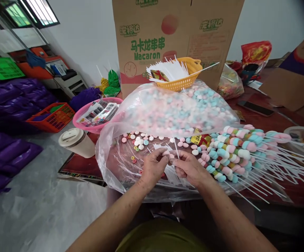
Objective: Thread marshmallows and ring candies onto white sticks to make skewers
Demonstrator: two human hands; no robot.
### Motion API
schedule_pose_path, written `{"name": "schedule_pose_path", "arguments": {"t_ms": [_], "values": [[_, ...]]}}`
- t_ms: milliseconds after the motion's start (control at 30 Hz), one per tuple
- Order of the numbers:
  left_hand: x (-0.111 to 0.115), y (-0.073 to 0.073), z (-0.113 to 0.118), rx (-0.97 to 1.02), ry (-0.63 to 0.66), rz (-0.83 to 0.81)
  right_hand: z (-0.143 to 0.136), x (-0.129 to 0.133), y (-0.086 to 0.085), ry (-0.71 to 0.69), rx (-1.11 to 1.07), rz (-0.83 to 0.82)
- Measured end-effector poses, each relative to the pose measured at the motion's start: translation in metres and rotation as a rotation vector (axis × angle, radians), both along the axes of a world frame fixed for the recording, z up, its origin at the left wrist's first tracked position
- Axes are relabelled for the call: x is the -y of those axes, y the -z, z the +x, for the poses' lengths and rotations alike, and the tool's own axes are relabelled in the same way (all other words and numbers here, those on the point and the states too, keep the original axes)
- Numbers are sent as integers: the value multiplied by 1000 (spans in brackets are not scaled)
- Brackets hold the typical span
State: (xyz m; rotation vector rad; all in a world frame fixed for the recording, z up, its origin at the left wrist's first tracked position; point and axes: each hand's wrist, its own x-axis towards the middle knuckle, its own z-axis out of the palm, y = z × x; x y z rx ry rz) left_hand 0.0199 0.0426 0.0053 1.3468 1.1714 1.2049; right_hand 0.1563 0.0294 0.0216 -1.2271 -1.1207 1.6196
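Here, both hands (171, 163) meet close together — fingertips pinching pale pink candies (171, 156) and a white stick (177, 148).

Cup (77, 142) on bench (81, 165) at left; round basket (98, 113) behind it, carton (177, 42) farther back, near centre. Sweets bag (179, 108) lies before carton, oval basket (179, 78) on top. Loaded skewers (236, 150) piled right of loose sweets (141, 141). Phone (256, 108) lies on bench, behind skewers.
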Motion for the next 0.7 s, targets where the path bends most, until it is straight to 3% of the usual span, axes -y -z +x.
{"name": "schedule_pose_path", "arguments": {"t_ms": [67,200,367,533,700], "values": [[10,1,-2,78,-41,-59,-7,6,-1,-42,-142,-13],[19,-4,-12,8,-39,-84,-10,15,-4,-26,-142,36],[32,-18,-20,-226,179,76,-14,21,-1,112,-204,-3],[38,-24,-22,-61,335,-14,-18,23,-2,91,-247,-64],[34,-26,-24,91,326,-121,-12,27,-8,-25,-124,55]]}}
